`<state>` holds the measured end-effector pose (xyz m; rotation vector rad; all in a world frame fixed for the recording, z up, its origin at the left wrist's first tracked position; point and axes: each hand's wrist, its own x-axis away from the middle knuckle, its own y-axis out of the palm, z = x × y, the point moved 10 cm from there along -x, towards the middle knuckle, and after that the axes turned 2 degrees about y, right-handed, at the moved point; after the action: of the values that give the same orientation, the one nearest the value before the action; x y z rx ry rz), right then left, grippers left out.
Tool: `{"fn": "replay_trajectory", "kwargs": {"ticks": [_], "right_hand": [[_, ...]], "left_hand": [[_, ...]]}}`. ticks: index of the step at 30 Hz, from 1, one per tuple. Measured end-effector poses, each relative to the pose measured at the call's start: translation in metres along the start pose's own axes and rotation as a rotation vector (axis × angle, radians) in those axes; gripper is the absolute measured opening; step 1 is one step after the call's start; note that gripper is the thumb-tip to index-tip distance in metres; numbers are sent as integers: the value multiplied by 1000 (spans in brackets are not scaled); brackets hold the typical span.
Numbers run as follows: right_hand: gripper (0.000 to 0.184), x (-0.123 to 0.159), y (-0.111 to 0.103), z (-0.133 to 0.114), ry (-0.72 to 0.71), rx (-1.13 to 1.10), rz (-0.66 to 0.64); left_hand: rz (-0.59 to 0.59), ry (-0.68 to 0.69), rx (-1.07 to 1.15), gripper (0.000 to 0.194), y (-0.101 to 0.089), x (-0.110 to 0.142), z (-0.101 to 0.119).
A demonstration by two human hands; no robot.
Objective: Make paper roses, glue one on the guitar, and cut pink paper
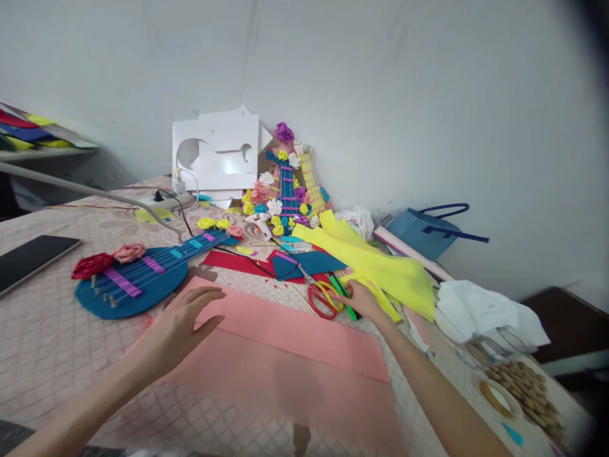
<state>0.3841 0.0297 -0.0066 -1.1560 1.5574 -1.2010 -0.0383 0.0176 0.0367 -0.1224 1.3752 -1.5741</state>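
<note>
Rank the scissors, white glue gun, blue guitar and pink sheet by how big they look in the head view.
Largest to smallest:
1. pink sheet
2. blue guitar
3. scissors
4. white glue gun

Hands [358,298] over craft table [42,336], pink sheet [290,362], red-and-yellow scissors [323,297], blue paper guitar [143,279], white glue gun [259,223]

No readable text, labels, numbers or signs.

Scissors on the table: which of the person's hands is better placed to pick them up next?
Probably the right. The right hand is at the handles of the scissors, though I can't tell whether it grips them. The left hand is farther away, near the pink sheet's left side.
</note>
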Motion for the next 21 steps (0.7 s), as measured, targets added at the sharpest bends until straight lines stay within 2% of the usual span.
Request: {"fn": "replay_trajectory", "kwargs": {"ticks": [4,9,16,21], "right_hand": [[27,1,0,4,62,62,16],[28,3,0,5,99,129,31],[24,9,-7,1,73,178,70],[21,-13,-27,-8,53,209,126]], "left_hand": [[-92,-53,-1,35,0,0,15],[-84,-59,88,29,-3,-2,33],[-78,-66,199,25,10,5,31],[-113,-63,245,23,22,8,32]]}}
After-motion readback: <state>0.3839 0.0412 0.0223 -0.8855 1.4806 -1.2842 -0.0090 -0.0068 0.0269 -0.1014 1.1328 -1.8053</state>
